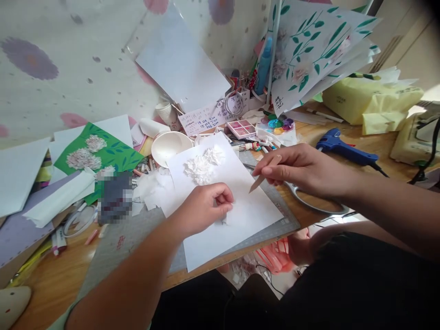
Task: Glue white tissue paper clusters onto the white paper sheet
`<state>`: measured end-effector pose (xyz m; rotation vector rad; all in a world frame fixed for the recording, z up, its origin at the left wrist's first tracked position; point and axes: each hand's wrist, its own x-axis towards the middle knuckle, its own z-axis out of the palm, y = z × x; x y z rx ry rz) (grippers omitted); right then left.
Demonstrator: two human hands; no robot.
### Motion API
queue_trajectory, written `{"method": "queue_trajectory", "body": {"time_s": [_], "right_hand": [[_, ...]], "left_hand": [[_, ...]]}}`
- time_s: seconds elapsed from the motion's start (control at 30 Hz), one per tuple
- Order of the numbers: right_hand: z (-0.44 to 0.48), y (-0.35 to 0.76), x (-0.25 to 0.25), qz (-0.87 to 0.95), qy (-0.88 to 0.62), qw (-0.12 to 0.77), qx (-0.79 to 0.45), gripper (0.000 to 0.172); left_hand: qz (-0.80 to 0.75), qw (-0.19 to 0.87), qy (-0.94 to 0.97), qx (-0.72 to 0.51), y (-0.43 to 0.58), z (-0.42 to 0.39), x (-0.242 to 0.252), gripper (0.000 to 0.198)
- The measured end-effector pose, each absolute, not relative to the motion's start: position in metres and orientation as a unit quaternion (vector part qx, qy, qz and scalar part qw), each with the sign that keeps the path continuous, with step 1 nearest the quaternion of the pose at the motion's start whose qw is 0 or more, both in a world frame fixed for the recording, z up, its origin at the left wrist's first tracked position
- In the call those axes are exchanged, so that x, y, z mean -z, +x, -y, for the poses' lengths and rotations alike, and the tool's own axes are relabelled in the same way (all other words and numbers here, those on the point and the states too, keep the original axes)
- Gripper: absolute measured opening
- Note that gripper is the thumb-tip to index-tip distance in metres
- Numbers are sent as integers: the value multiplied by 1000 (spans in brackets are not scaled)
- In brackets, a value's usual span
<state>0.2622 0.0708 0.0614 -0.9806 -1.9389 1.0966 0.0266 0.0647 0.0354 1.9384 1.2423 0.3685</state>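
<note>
Pinching a scrap of white tissue (224, 219) in my left hand (202, 208), mid-frame on the white sheet (247, 211). My right hand (302, 169) grips a wooden stick (263, 178) just right of it, paper flowers (202, 167) above.

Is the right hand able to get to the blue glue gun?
Probably yes. The blue glue gun lies just past the right hand, and nothing stands between them. But that hand's fingers already pinch a small stick.
</note>
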Motion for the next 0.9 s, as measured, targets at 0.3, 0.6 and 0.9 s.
{"method": "queue_trajectory", "body": {"time_s": [0.3,0.6,0.9], "right_hand": [[-55,232,-42,872,-285,248,-310,11],[-53,230,-38,902,-272,261,-211,14],[-56,224,-31,916,-278,194,-216,18]], "left_hand": [[-469,214,849,-112,24,-62,-29,5],[-448,193,865,-121,25,-63,-26,7],[-396,187,891,-119,21,-68,-20,9]]}}
